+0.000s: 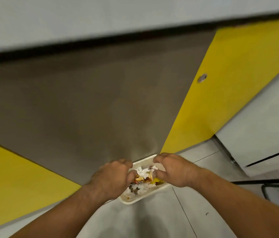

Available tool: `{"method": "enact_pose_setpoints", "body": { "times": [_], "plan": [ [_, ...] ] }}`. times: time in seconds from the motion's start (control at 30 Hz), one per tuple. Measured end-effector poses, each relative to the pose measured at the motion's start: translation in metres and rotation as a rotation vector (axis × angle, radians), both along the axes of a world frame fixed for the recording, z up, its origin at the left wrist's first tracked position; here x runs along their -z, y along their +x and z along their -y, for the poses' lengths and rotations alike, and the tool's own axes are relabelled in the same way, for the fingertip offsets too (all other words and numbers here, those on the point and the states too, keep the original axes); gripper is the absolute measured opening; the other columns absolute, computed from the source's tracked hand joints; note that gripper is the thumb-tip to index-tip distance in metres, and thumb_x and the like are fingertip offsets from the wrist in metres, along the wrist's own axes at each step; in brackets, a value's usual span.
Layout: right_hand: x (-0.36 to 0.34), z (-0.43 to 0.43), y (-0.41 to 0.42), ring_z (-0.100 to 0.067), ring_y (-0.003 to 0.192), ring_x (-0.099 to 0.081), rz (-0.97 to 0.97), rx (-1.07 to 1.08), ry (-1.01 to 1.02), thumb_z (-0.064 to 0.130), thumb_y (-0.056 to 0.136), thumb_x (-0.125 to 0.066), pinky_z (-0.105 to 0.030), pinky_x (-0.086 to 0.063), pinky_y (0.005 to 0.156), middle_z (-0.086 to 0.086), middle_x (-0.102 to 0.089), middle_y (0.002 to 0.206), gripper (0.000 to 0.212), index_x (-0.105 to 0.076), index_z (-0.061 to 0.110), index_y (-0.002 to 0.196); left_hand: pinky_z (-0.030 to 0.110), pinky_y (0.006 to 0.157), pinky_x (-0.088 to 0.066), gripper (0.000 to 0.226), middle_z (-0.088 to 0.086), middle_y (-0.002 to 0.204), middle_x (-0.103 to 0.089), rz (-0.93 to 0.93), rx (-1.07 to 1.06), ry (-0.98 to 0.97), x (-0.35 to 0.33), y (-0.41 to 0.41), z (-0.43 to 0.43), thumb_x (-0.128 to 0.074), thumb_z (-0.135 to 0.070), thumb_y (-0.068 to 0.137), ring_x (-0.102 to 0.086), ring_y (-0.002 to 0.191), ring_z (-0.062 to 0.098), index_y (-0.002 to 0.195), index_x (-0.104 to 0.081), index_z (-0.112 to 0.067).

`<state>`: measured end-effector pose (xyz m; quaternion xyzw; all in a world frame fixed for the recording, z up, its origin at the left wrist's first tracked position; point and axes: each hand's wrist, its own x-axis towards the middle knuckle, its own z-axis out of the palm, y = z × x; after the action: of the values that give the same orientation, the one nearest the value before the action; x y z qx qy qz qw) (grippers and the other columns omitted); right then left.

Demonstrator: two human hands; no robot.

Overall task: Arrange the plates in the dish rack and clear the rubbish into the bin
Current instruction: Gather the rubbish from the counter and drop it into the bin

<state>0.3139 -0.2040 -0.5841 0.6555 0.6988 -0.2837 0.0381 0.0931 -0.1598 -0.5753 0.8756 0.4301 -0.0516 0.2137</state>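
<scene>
I hold a white oblong tray low in the head view, over the floor in front of the cabinets. It carries rubbish: crumpled white paper, an orange-brown wrapper and yellow scraps. My left hand grips the tray's left side, thumb over the rim by the wrapper. My right hand grips the right side, fingers curled over the far rim and thumb inside. No bin, dish rack or plates are in view.
A brown cabinet panel fills the middle, with yellow doors at the left and right, the right one with a round metal knob. A counter edge runs across the top. Grey tiled floor lies below.
</scene>
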Motion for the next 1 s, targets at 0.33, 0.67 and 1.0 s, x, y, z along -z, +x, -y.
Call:
{"method": "enact_pose_setpoints", "body": {
  "times": [0.33,0.67,1.0],
  "plan": [
    [-0.268,0.045,0.006,-0.006,0.093,-0.055,-0.083,0.128,0.113,0.052,0.086,-0.052,-0.029,-0.05,0.079,0.014,-0.061,0.1,0.026,-0.058,0.032,0.1,0.028,0.07,-0.049,0.031,-0.017,0.082,-0.052,0.233,-0.04,0.055,-0.28,-0.012,0.042,-0.03,-0.057,0.093,-0.052,0.076,0.004,0.088,-0.051,-0.035],
    [-0.429,0.045,-0.027,0.008,0.078,-0.059,-0.307,0.152,0.313,0.069,0.07,-0.047,-0.017,-0.048,0.067,0.024,-0.063,0.081,0.03,-0.058,0.043,0.08,0.02,0.062,-0.039,0.027,-0.016,0.078,-0.056,0.357,-0.216,0.269,-0.427,-0.075,0.054,-0.037,-0.055,0.092,-0.052,0.073,0.003,0.085,-0.054,-0.035],
    [-0.464,-0.032,-0.157,0.002,0.084,-0.061,-0.422,0.135,0.391,0.062,0.076,-0.052,-0.02,-0.051,0.076,0.019,-0.065,0.088,0.025,-0.06,0.039,0.085,0.023,0.067,-0.046,0.038,-0.021,0.086,-0.058,0.421,-0.311,0.348,-0.46,-0.2,-0.022,-0.032,-0.065,0.087,-0.056,0.078,0.0,0.091,-0.058,-0.038]
  ]
}}
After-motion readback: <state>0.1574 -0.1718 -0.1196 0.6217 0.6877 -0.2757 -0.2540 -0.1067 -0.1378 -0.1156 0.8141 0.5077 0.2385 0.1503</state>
